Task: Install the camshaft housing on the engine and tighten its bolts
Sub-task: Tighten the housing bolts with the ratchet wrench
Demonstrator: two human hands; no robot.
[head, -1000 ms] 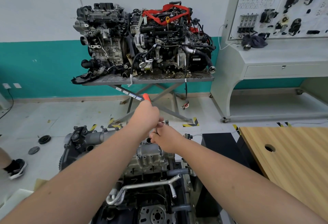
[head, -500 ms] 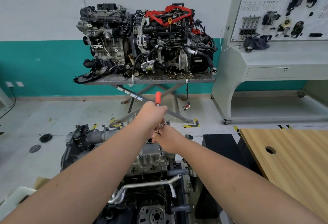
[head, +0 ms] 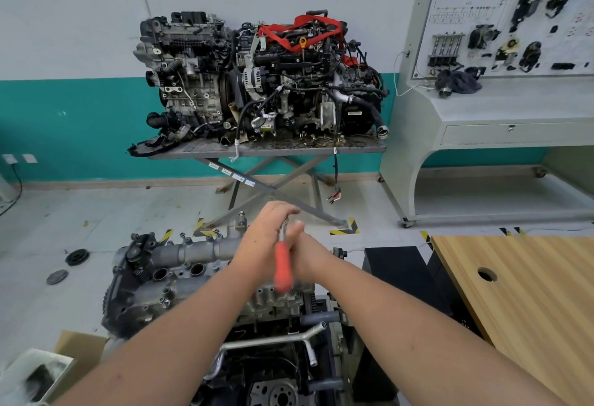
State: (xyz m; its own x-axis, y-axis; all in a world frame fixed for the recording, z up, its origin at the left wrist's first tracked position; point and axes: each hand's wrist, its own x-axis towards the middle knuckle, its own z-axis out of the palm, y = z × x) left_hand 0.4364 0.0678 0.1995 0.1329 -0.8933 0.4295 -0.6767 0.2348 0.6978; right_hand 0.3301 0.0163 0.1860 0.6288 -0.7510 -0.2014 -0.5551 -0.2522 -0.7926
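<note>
The grey camshaft housing (head: 193, 253) sits on top of the engine (head: 138, 296) on the floor in front of me. A ratchet wrench (head: 283, 269) with a red handle stands over the housing's right end, its handle blurred and pointing back toward me. My left hand (head: 263, 235) curls over the wrench's metal head. My right hand (head: 307, 256) is pressed against the wrench from the right, fingers around the shaft below the head. The socket and the bolt under it are hidden by my hands.
A wooden table (head: 520, 296) with a round hole stands at the right, a black box (head: 395, 264) beside it. Two engines sit on a scissor lift table (head: 266, 148) by the wall. Round black caps (head: 77, 257) lie on the floor at left; a cardboard box (head: 77, 351) is at lower left.
The red handle has swung round from pointing away from me to pointing toward me. My left hand shifted from the handle up to the wrench head. My right hand stayed at the shaft.
</note>
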